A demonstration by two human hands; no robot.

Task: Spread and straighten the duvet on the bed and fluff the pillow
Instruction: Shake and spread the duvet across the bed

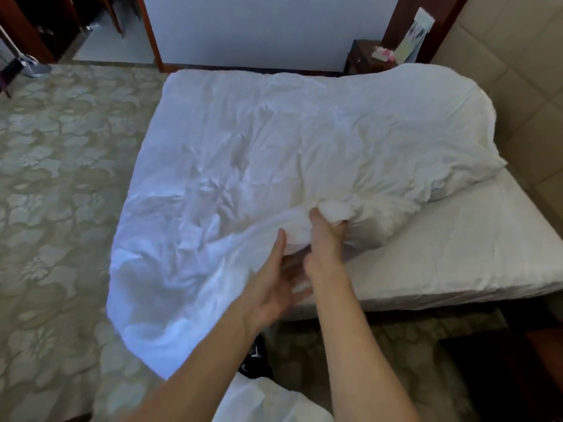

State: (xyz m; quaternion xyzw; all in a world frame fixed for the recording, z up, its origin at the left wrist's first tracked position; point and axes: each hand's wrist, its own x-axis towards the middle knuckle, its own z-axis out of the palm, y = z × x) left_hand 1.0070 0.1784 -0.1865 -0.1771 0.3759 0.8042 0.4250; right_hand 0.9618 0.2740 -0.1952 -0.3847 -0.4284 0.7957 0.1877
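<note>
White cotton-like fabric covers most of the view: the duvet (243, 166) lies crumpled over the bed (475, 257), its near-left corner hanging over the edge above the patterned carpet (54, 184). Your right hand (327, 236) grips a bunched fold at the duvet's near edge, fingers curled into the cloth. Your left hand (274, 278) sits just beside it with fingers mostly straight, palm against the underside of the same edge; it appears to support rather than clasp, though the fold partly hides the fingertips. To the right, the bare mattress sheet is exposed beside the padded headboard (518, 95). A dark nightstand (362, 60) stands beyond the bed's far corner.
</note>
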